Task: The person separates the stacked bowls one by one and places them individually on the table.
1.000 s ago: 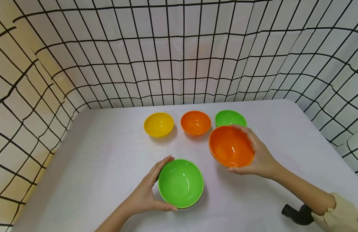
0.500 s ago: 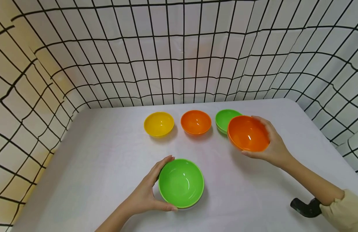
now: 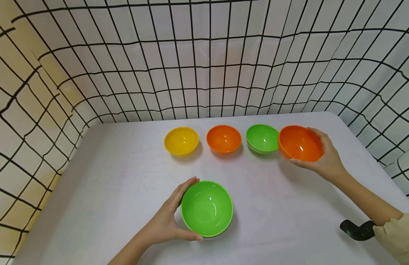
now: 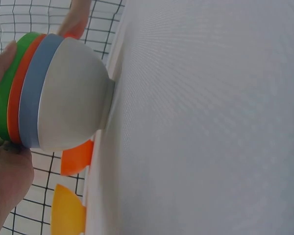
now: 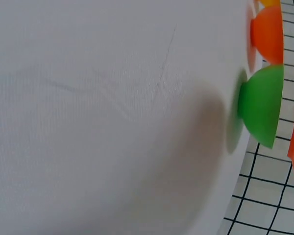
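My left hand (image 3: 168, 222) grips the side of a bowl stack whose top is a green bowl (image 3: 207, 209), thumb at the near side. In the left wrist view, an orange bowl (image 4: 17, 98), a blue bowl (image 4: 33, 93) and a white bowl (image 4: 73, 95) show nested below the green one; the white base meets the table. At the back right, my right hand (image 3: 328, 160) holds a separate orange bowl (image 3: 300, 143) by its right side, tilted and raised over its shadow. Just left of it stands a small green bowl (image 3: 262, 139).
Along the back of the white table (image 3: 124, 184), a yellow bowl (image 3: 181, 141) and another orange bowl (image 3: 224, 139) continue the row. A white wall with black grid lines (image 3: 209, 68) encloses the far side. Beside the right sleeve is a black bent object (image 3: 356, 231).
My right hand has carried the orange bowl rightward and away from me, uncovering the small green bowl behind it. The left hand and its stack have stayed in place.
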Demonstrator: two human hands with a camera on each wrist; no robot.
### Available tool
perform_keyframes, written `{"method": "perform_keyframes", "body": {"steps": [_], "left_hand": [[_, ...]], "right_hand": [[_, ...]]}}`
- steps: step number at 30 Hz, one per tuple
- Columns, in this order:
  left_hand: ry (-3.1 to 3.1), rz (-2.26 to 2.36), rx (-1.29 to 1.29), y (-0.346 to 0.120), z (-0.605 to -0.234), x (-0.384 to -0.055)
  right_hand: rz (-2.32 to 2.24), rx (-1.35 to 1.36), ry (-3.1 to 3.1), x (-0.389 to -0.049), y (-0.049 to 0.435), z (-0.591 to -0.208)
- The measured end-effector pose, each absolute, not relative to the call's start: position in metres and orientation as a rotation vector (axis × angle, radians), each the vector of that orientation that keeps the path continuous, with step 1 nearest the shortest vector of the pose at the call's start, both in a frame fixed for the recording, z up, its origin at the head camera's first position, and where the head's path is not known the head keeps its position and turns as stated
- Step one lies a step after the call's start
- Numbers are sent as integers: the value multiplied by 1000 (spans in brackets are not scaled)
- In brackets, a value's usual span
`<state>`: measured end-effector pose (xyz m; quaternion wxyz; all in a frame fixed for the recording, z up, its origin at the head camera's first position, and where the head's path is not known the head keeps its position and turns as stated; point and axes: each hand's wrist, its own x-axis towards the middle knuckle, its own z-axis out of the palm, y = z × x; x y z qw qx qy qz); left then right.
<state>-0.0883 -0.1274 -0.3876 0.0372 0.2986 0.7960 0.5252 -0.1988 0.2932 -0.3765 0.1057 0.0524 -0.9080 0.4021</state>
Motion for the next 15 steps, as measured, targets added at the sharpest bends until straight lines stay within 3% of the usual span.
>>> {"method": "perform_keyframes", "body": {"steps": [7,15], "left_hand": [[2443,1608,903,-126,-375,-85],[2443,1613,908,-128,-385,-87]], "right_hand": [[1157,54,-2708,-206,306,-378],[1168,-24,-2708,-218,324,-392]]}}
